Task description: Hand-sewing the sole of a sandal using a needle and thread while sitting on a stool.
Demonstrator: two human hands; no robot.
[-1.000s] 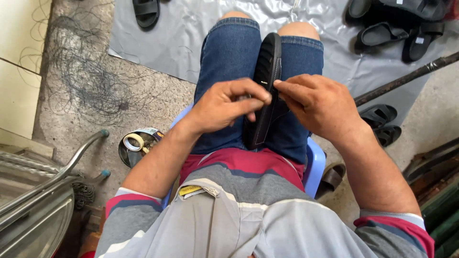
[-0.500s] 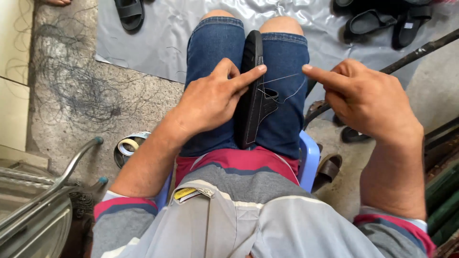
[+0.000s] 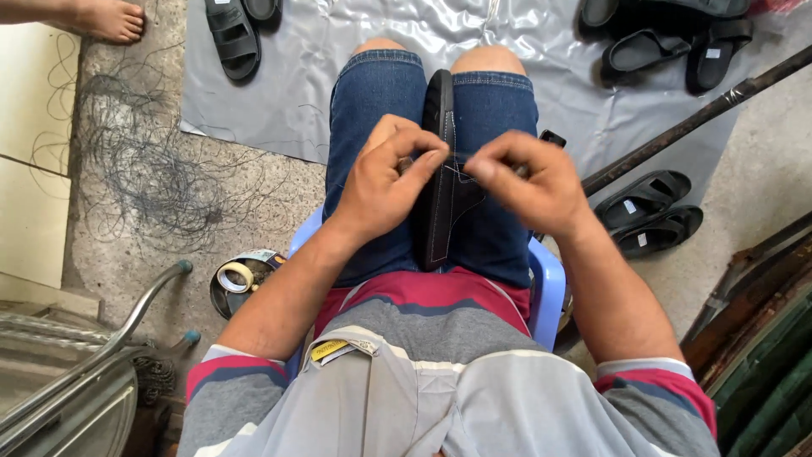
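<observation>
Stitching black sandal [image 3: 440,195] clamped between knees | left hand [image 3: 385,182] pinching its edge | right hand [image 3: 529,182] pinching thread | next, likely: pulling stitch taut evenly

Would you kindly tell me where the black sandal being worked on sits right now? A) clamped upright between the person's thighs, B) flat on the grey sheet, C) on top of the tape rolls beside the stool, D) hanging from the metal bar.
A: the black sandal stands on edge between the denim-clad thighs, with the left hand and right hand pinching at its stitched side.
</observation>
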